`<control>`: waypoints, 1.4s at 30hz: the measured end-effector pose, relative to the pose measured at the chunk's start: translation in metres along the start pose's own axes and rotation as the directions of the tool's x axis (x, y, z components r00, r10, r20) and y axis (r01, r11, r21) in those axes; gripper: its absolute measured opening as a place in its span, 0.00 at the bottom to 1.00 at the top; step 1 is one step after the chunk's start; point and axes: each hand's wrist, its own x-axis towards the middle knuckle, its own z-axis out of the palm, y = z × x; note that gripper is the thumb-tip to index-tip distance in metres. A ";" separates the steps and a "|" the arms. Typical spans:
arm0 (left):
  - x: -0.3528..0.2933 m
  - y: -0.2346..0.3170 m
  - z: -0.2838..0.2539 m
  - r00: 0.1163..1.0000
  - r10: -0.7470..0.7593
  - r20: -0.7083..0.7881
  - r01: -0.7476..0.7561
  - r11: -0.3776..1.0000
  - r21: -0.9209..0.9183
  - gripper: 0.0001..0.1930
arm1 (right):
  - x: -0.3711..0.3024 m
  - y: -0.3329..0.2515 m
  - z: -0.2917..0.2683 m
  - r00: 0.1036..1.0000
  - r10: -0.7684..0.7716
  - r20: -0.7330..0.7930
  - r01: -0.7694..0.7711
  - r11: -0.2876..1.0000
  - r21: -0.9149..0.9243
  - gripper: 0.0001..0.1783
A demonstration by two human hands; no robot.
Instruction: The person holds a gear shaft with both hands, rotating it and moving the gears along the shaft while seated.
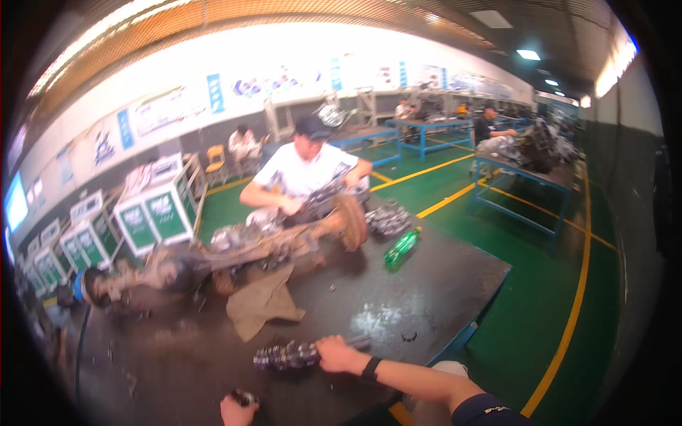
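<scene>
A gear shaft [286, 355] with several toothed gears stacked along it lies on the dark workbench [398, 348] in front of me. My right hand [339, 353] is closed around its right part, and the thin shaft end sticks out beyond my fingers. At the lower edge, my left hand [236, 412] grips a small dark metal part [245, 398], perhaps a ring or a gear; blur hides its exact kind. A brown cloth or cardboard piece [263, 305] lies beyond the gear shaft. To the right of my right hand is a small dark open ring [409, 337].
A long rusty axle [213, 259] with a drum crosses the bench's far side. Behind it a person in white [302, 170] handles metal parts. A green plastic bottle [403, 248] lies near more metal parts [387, 218]. The bench's right edge [490, 291] borders the green floor.
</scene>
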 end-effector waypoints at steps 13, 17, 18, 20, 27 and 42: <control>-0.010 0.016 -0.011 0.996 -0.068 0.051 0.070 0.996 -0.047 0.25 | -0.007 0.012 -0.019 0.975 -0.221 -0.010 0.221 0.972 0.077 0.16; -0.005 0.012 -0.014 0.995 -0.053 0.080 0.054 0.999 -0.011 0.27 | -0.010 0.010 -0.027 0.973 -0.231 0.003 0.229 0.966 0.116 0.15; -0.005 0.009 -0.014 0.997 -0.015 0.076 0.015 1.000 0.007 0.27 | -0.010 0.009 -0.029 0.972 -0.235 0.014 0.233 0.967 0.104 0.15; -0.007 0.004 -0.012 0.997 0.070 0.043 -0.068 0.997 -0.031 0.26 | -0.014 0.007 -0.033 0.973 -0.230 0.033 0.225 0.967 0.122 0.15; -0.012 0.005 -0.017 0.986 0.163 0.021 -0.159 0.979 -0.126 0.22 | -0.035 -0.011 -0.051 0.972 -0.231 0.047 0.221 0.962 0.161 0.17; -0.011 0.004 -0.012 0.977 0.200 -0.067 -0.209 0.964 -0.167 0.26 | -0.052 -0.030 -0.074 0.989 -0.097 0.111 0.085 0.990 0.109 0.16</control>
